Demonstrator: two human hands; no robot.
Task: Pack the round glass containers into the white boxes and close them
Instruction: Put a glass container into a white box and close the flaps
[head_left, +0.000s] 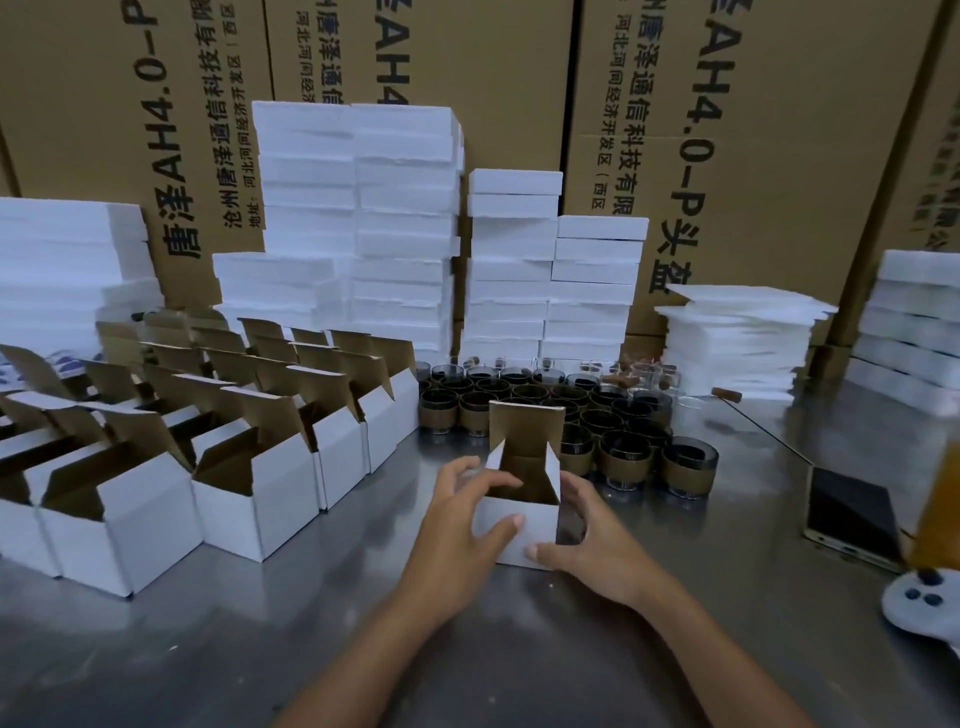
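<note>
- Head view: the left hand and right hand both clasp one white box on the table, with thumbs on its front wall.
- Its lid stands upright and its inside is dark, so I cannot tell if it is filled.
- Best hold it square and fold the side flaps first.
- The glass containers crowd just behind; the open boxes on the left look empty.

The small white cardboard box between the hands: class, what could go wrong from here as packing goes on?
1. The small white cardboard box, gripped by the left hand and right hand, stands right before the crowded round dark glass containers; a reach could topple some.
2. Its lid and side flaps stand upright; closing hastily might crumple them.
</note>
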